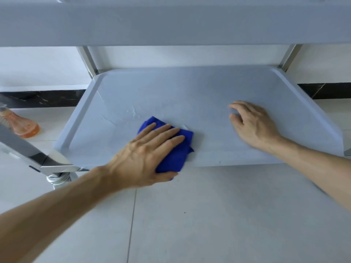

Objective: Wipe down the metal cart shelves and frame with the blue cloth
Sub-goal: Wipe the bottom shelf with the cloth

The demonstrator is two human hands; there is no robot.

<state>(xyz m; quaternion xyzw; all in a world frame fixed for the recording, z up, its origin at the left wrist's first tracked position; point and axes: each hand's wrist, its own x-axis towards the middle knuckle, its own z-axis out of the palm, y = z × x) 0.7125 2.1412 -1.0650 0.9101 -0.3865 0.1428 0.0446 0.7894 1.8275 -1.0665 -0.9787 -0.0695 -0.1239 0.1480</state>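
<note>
Head view: left hand (144,149) pressing blue cloth (171,149) flat, fingers (167,132) straight and together, pointing toward two o'clock on the shelf (190,95); unwiped stretch lying at three o'clock, toward right hand (252,124) resting loosely spread, holding nothing.

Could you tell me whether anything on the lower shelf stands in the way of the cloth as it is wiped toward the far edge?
Nothing visible does. The left hand presses the blue cloth flat near the front of the lower shelf, and the surface beyond it is bare. The right hand rests off to the right side.
</note>
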